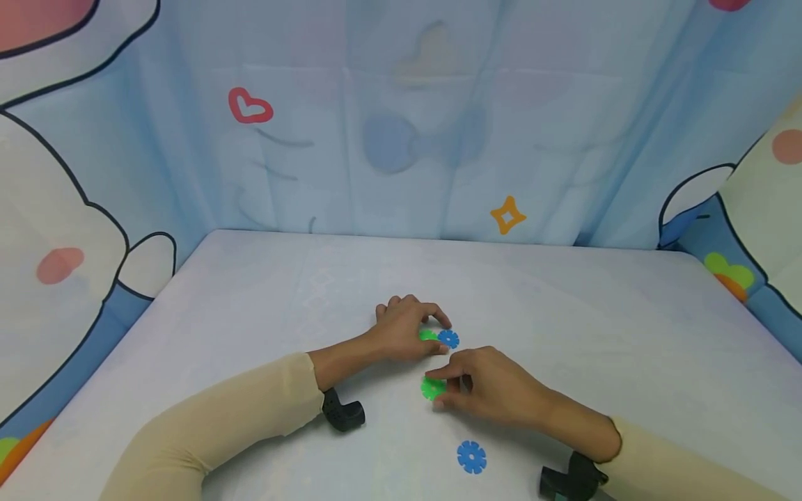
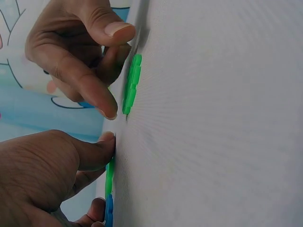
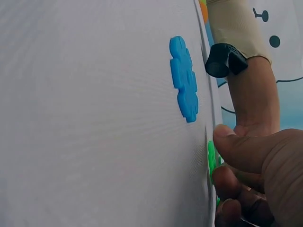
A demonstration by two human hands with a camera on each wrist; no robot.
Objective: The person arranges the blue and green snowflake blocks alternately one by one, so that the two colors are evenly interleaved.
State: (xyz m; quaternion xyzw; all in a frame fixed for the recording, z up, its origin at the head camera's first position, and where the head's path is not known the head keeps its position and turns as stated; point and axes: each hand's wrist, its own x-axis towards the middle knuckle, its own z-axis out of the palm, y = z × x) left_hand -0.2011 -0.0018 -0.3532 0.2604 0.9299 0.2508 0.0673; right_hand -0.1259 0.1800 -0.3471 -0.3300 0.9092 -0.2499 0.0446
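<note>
Two notched plastic building discs, a green one (image 1: 429,335) and a blue one (image 1: 448,339), lie side by side and close together on the white table. My left hand (image 1: 401,331) holds the blue disc by its edges, thumb on the near side and index finger on the far side. A second green notched disc (image 1: 433,388) lies flat nearer to me. Around it my right hand (image 1: 489,386) spreads thumb and index finger; in the left wrist view those fingers (image 2: 108,113) are apart from the disc.
Another blue notched disc (image 1: 471,457) lies flat near the front, below my right hand. The white tabletop (image 1: 282,292) ends at a patterned blue curtain (image 1: 301,174) behind and at the sides. Each wrist wears a black camera mount (image 1: 343,412).
</note>
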